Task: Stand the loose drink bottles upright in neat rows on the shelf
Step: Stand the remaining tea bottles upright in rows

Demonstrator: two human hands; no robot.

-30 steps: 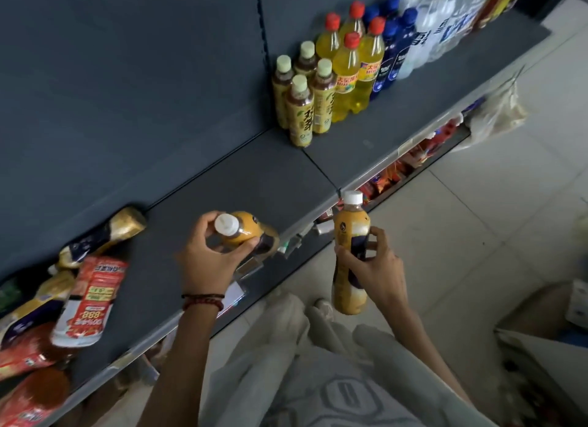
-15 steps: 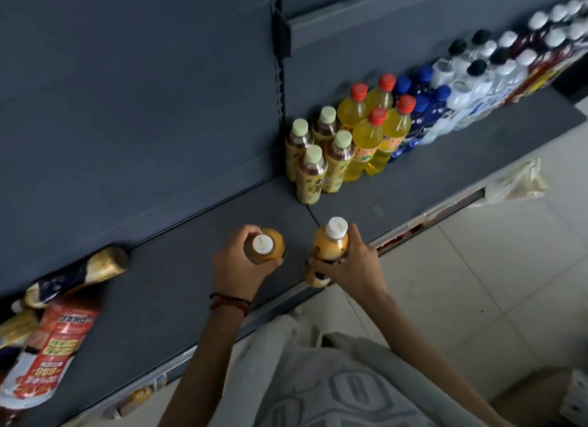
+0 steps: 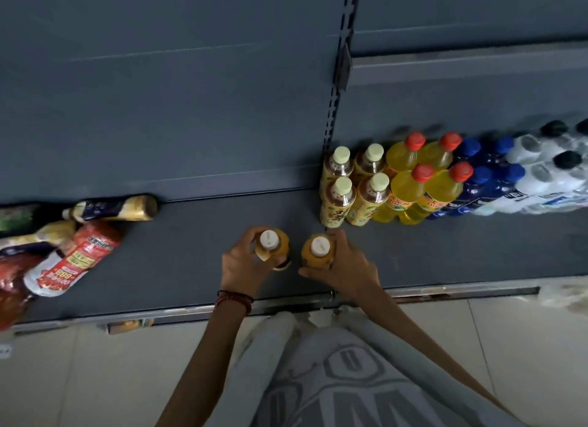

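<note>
**Fingers closed on two orange bottles, now over the shelf**

The fingers of the left hand are wrapped around one orange bottle; those of the right hand are wrapped around a second orange bottle. Both bottles are held upright, caps up, side by side with a small gap between.

Change noted: a second ago the right bottle was held out over the floor and the left one was tilted at the shelf edge. Both have since been carried in over the shelf, just near and left of the standing tea bottles. Contact of the bases with the shelf cannot be told from above.

Judgement: placement is close to done; a push toward the far wall, beside the tea row, would be needed for alignment. The loose pile at far left is left lying, so much of the task remains.
</note>
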